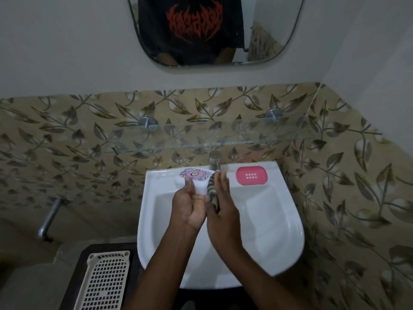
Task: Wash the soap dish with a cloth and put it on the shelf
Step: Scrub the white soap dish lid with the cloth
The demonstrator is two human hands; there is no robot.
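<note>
Over the basin (290,220), the left hand (190,206) grips the white soap dish (199,183), thumb across its patterned top; the fingers beneath are hidden. The right hand (223,202) presses a striped cloth (211,190) against the dish's side with straight fingers; its thumb cannot be seen. The cloth's lower part is blurred. A pink slotted tray (251,175) lies on the basin rim beside the tap (215,161), under the glass shelf (223,136).

Mirror (214,30) hanging up top, reflecting a black tee w/ red print. White sink (272,220) sitting below, steel tap (215,160) standing at its back rim. Cream lattice basket (105,283) lying btm-left; metal pipe (50,217) sticking out by leaf-pattern tiles (335,198).
</note>
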